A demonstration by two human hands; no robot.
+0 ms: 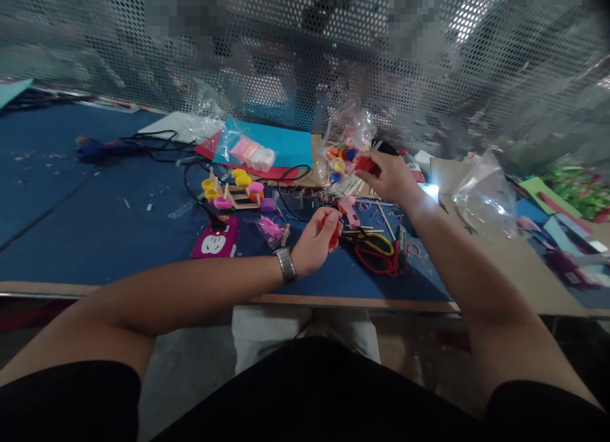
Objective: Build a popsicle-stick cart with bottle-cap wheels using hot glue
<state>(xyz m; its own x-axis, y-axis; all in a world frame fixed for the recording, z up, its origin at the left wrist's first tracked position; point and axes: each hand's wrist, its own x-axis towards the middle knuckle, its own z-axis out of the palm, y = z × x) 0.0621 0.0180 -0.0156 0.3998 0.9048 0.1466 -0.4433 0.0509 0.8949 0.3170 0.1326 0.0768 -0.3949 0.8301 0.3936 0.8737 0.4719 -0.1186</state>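
Note:
My left hand [313, 244], with a watch on its wrist, is closed around a small red cap-like piece [335, 231] just above the near part of the table. Farther back and to the right, my right hand [391, 178] grips another red cap-like piece [366, 165] between thumb and fingers. That piece is beside a clear bag of colourful caps [337, 166]. A pink glue gun [350, 211] lies between the two hands. To the left stands a small wooden-stick frame [241, 197] with yellow, pink and purple caps on it.
Scissors [376, 254] with red and yellow handles lie in front. A purple power socket [215, 239] with a black cord is left of my left hand. Blue paper [286, 145] lies at the back, before a perforated metal screen [286, 48]. Cardboard [519, 270] covers the right.

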